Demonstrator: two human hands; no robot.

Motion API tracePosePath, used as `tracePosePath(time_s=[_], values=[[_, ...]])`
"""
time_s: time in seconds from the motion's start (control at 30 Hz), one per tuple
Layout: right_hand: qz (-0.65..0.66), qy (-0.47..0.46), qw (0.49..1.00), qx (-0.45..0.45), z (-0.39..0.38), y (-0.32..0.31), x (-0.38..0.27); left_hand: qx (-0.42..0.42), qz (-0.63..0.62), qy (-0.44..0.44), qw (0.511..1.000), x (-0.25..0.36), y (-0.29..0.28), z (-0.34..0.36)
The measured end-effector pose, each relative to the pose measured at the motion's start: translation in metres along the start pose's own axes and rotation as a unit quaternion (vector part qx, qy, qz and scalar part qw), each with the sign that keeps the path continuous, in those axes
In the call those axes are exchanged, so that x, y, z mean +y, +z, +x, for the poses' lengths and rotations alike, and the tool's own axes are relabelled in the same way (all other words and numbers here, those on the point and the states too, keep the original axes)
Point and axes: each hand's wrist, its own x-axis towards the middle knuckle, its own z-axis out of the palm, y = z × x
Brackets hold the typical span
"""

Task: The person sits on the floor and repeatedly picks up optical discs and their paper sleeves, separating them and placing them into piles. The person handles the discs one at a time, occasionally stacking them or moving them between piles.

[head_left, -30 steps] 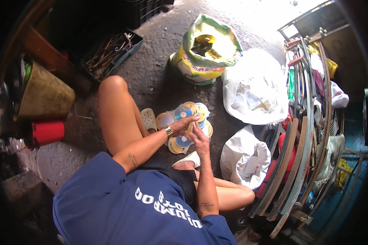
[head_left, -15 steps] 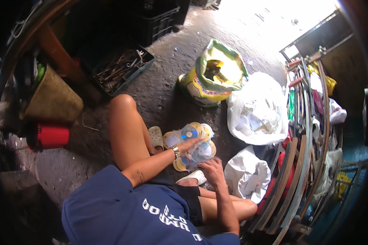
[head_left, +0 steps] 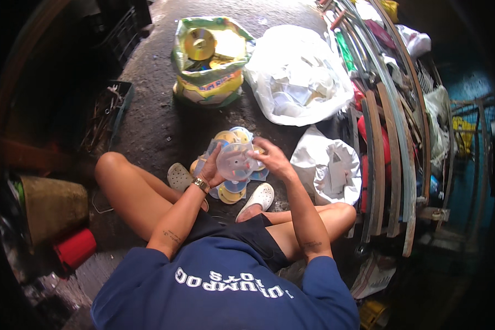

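A clear round plastic disc case (head_left: 235, 163) is held up over my lap, with what is inside it hard to make out. My left hand (head_left: 211, 166) grips its left side, thumb up along the edge. At the right rim, the fingers of my right hand (head_left: 271, 157) are bent and pinch the case, slightly blurred. Beneath both hands, a loose pile of discs (head_left: 231, 194), some gold and some blue in clear sleeves, lies on the ground between my feet. The case and hands cover part of the pile.
Ahead stands a yellow-green sack (head_left: 209, 91) holding discs, with a white bag (head_left: 283, 114) of clear plastic cases beside it. A white sack (head_left: 309, 159) with cardboard pieces sits near my right knee. Metal bars (head_left: 375, 165) line the right; a red bucket (head_left: 75, 248) is at left.
My view has swung to the right, so the sacks appear further left. The clear case is now raised upright between both hands, and my right hand has moved up to its rim.
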Motion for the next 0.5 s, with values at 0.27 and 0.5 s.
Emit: tracePosePath(time_s=[0.27, 0.5], values=[[0.404, -0.059, 0.909, 0.079, -0.023, -0.075, 0.029, 0.445, 0.575, 0.065, 0.683, 0.008, -0.096, 0.02], [0.351, 0.089, 0.923, 0.128, -0.093, -0.049, 0.09, 0.36, 0.853, -0.177, 0.334, -0.023, -0.148, 0.018]])
